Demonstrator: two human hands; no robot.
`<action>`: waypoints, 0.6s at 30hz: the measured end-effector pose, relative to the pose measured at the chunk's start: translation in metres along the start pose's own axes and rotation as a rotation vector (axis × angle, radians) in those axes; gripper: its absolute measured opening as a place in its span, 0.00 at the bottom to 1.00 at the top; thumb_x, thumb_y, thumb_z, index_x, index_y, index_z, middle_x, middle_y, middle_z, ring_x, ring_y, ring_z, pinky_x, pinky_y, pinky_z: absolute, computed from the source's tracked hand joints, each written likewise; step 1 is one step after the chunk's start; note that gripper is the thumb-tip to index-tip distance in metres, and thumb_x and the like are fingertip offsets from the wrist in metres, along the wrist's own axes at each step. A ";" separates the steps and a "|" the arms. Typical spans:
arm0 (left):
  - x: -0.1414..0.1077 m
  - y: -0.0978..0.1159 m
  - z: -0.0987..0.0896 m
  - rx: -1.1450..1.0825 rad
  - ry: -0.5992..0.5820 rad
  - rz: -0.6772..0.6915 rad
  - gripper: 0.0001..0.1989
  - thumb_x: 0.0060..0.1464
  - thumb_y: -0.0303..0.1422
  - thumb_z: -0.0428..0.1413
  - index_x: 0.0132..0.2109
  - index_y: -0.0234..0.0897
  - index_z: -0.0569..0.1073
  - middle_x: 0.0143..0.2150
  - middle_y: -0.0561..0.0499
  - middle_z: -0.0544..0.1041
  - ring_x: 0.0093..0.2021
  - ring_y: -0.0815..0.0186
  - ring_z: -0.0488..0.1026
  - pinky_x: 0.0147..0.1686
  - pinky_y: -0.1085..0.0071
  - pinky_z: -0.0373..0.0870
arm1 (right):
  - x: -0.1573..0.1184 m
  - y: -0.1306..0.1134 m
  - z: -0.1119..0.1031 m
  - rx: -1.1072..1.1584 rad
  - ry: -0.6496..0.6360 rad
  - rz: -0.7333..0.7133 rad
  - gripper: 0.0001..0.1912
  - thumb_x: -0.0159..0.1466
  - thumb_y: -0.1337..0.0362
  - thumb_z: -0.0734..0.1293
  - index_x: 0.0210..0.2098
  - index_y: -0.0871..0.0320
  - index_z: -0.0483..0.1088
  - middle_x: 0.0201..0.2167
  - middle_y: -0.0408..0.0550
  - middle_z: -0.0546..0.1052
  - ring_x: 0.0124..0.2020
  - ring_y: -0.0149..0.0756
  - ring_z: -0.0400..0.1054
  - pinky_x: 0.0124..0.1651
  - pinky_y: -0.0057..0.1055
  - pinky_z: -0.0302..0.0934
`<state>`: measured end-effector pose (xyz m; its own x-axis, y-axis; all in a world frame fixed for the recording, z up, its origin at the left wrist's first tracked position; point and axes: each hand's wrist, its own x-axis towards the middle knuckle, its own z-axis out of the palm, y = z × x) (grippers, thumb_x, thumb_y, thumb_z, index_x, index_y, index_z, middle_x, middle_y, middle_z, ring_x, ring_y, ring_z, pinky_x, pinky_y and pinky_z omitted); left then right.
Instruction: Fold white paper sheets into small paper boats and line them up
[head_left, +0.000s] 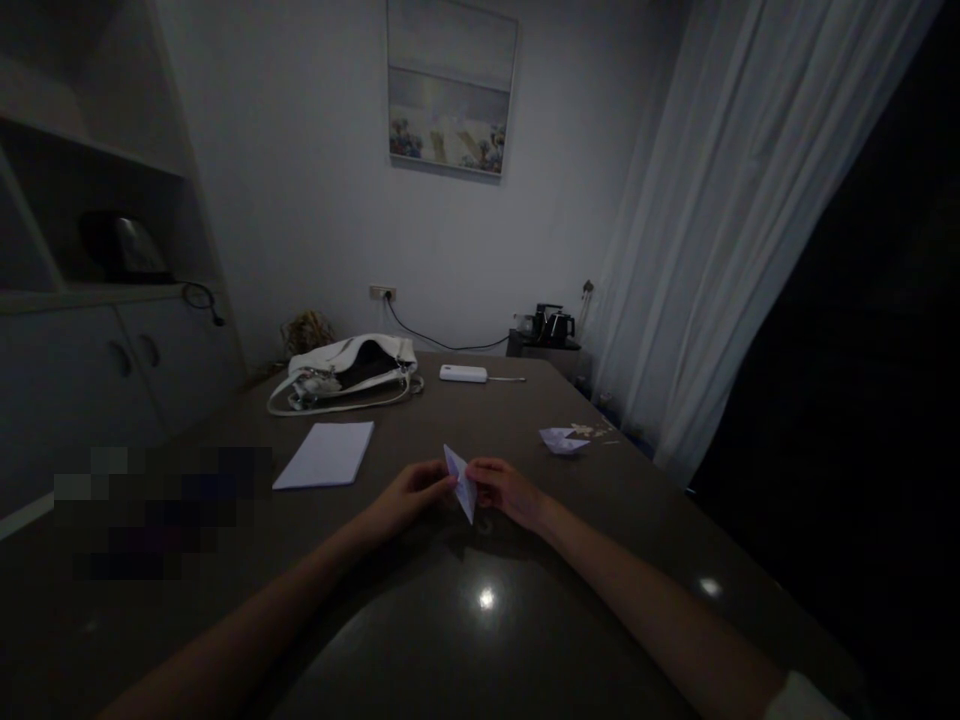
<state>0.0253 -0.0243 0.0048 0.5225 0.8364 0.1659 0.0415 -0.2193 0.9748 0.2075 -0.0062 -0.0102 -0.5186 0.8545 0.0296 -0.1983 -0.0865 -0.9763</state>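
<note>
Between my two hands is a small folded piece of white paper (462, 484), held upright on its point just above the table, with a narrow diamond shape. My left hand (412, 492) pinches its left side between thumb and fingers. On the opposite side my right hand (508, 490) grips it near the upper edge, its other fingers curled behind. Off to the right lies a folded paper boat (564, 441). A stack of white paper sheets (325, 455) rests flat to the left of my hands.
The dark glossy table (420, 640) reaches toward the wall. On its far part lie a white handbag (352, 365) and a white power bank (463, 374) with a short cable. Small pale scraps (589, 431) lie by the boat. A sheer curtain (697, 200) hangs at right.
</note>
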 end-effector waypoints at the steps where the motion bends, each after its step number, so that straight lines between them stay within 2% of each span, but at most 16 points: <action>1: 0.000 -0.001 0.000 -0.014 0.004 -0.003 0.20 0.48 0.44 0.57 0.39 0.29 0.71 0.33 0.48 0.75 0.32 0.66 0.70 0.33 0.72 0.65 | 0.000 0.000 0.000 -0.026 -0.012 -0.014 0.14 0.52 0.56 0.70 0.26 0.62 0.67 0.19 0.38 0.64 0.18 0.22 0.56 0.21 0.21 0.46; 7: 0.002 -0.007 -0.001 -0.015 0.018 -0.009 0.19 0.48 0.43 0.57 0.38 0.29 0.70 0.31 0.50 0.73 0.30 0.68 0.68 0.32 0.73 0.64 | 0.001 0.003 0.002 -0.217 -0.024 -0.049 0.14 0.52 0.57 0.70 0.27 0.63 0.68 0.19 0.39 0.66 0.16 0.20 0.54 0.18 0.20 0.45; 18: 0.002 -0.010 -0.006 0.044 0.067 -0.030 0.20 0.46 0.46 0.56 0.37 0.31 0.71 0.32 0.50 0.73 0.32 0.65 0.68 0.31 0.72 0.64 | 0.005 0.006 -0.001 -0.156 -0.002 0.004 0.11 0.52 0.61 0.65 0.30 0.64 0.70 0.19 0.41 0.69 0.18 0.24 0.61 0.19 0.20 0.51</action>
<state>0.0212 -0.0173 -0.0039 0.4623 0.8744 0.1476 0.0948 -0.2142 0.9722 0.2045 -0.0019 -0.0165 -0.5209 0.8533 0.0257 -0.0649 -0.0096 -0.9978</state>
